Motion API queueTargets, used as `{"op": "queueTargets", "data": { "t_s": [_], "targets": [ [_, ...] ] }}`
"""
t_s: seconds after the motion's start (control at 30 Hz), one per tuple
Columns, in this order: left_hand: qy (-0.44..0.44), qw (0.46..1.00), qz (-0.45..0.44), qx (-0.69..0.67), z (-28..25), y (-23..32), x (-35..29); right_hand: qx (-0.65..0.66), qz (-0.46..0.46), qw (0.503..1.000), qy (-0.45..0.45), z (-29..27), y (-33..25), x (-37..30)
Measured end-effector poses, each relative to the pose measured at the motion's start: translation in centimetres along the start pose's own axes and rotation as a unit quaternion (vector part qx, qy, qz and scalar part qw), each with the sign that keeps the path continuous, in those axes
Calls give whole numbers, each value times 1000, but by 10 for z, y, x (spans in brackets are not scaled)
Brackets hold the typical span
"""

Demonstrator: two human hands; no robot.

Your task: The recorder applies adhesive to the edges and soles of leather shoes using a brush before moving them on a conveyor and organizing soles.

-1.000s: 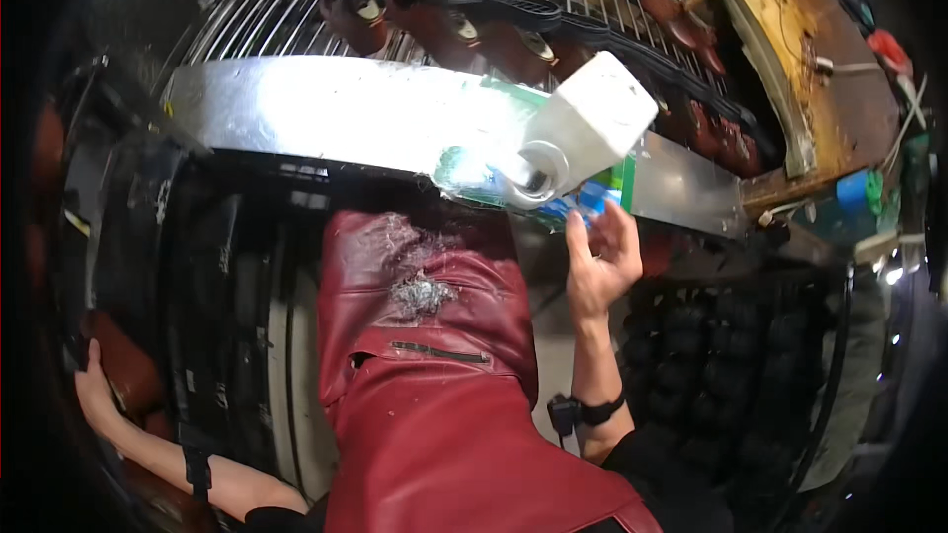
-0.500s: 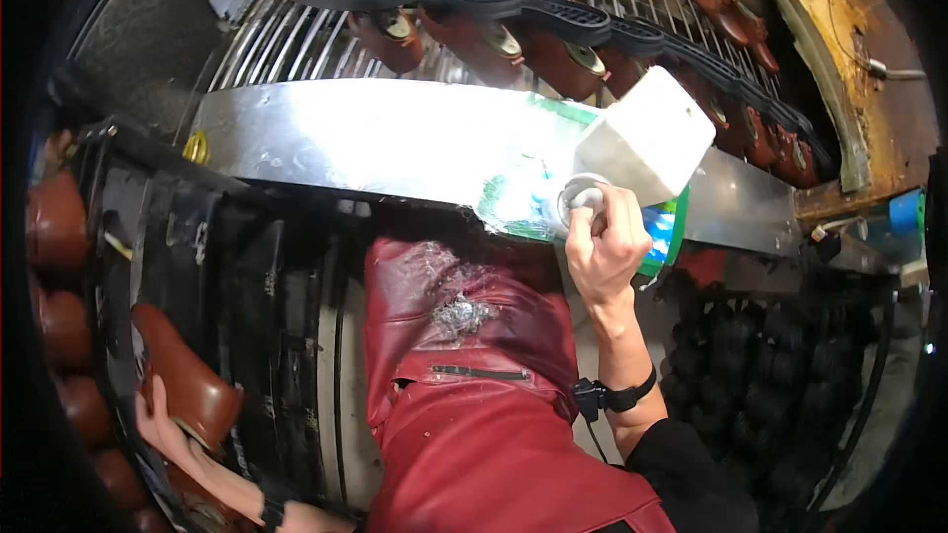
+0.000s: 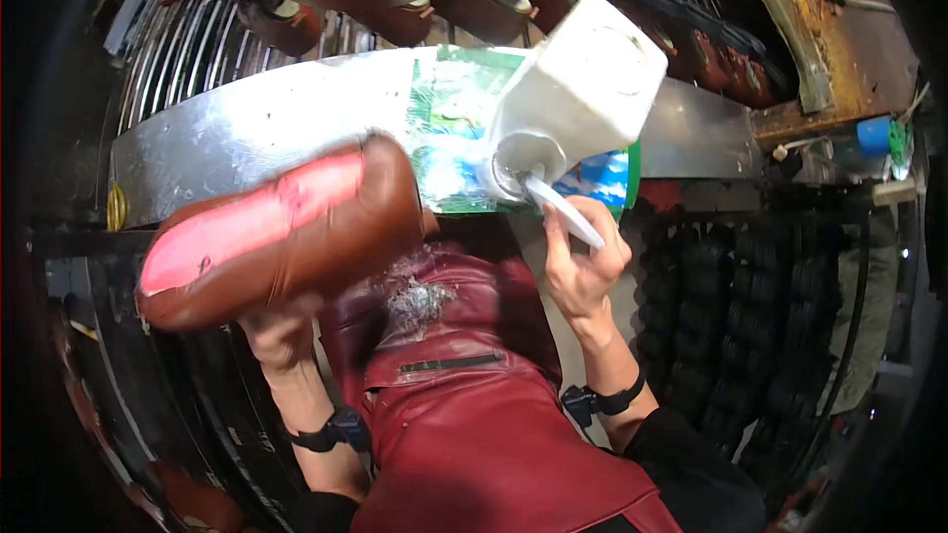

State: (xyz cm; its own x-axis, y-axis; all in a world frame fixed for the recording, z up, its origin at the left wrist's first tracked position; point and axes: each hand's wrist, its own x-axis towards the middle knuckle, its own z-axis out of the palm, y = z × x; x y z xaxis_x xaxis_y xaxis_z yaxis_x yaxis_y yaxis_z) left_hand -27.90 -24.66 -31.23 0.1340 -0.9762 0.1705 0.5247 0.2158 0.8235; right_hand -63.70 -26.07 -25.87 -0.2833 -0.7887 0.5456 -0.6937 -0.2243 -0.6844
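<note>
Left of centre, the left hand, fingers mostly hidden, grips an upturned brown leather shoe, likely firm and best held by its sides, while the right hand pinches a stiff-looking white handle at the mouth of a white bottle.

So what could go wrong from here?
The white container has its mouth toward the red apron, so anything inside might spill there. The white stick in the right hand could snag the container's rim. The brown shoe upper, pink underside up in the left hand, might slip or bump the container.
</note>
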Motion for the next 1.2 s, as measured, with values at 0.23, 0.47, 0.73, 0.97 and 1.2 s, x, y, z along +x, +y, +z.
{"op": "queueTargets", "data": {
  "t_s": [0.23, 0.47, 0.73, 0.97, 1.2],
  "targets": [
    [134, 883, 88, 441, 85, 19, 38, 49, 137, 989, -32, -33, 4, -25],
    [-200, 667, 328, 639, 7, -28, 31, 449, 324, 827, -91, 22, -19, 7],
    [-176, 691, 280, 643, 5, -23, 29, 501, 303, 767, -262, 90, -39, 15],
    [-178, 691, 293, 636, 3, -22, 33, 405, 301, 830, -239, 131, -38, 49],
    [-168, 694, 307, 629, 5, -24, 33, 410, 316, 821, -241, 135, -29, 58]
  ]
}}
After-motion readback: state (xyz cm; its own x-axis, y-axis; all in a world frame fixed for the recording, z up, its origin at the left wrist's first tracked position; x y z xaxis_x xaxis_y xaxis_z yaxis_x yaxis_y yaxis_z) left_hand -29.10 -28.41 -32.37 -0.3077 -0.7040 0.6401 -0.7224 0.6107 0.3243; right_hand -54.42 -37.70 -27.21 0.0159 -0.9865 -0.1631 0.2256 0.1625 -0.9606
